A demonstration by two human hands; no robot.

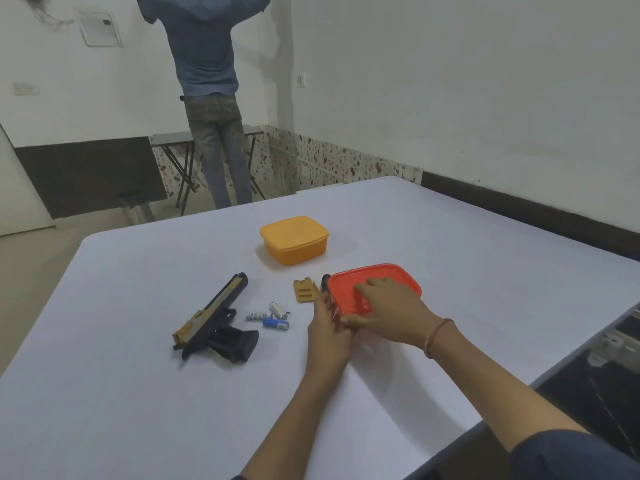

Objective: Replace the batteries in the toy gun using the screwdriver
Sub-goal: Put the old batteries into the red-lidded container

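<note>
A black and tan toy gun [216, 318] lies on its side on the white table [138, 393]. Three loose batteries [268, 315] rest just right of its grip. A tan battery cover [305, 291] lies beyond them, and a dark object, perhaps the screwdriver handle [325, 282], pokes out behind the red box. A red lidded box [377, 282] sits at centre right. My right hand [384, 310] lies on its lid and grips the near edge. My left hand [329, 337] holds the box's near-left corner.
A closed orange box [294, 240] stands further back on the table. A person stands with their back to me at a small folding table [180, 138] by the far wall. The table's right edge drops off beside a dark item [620, 344].
</note>
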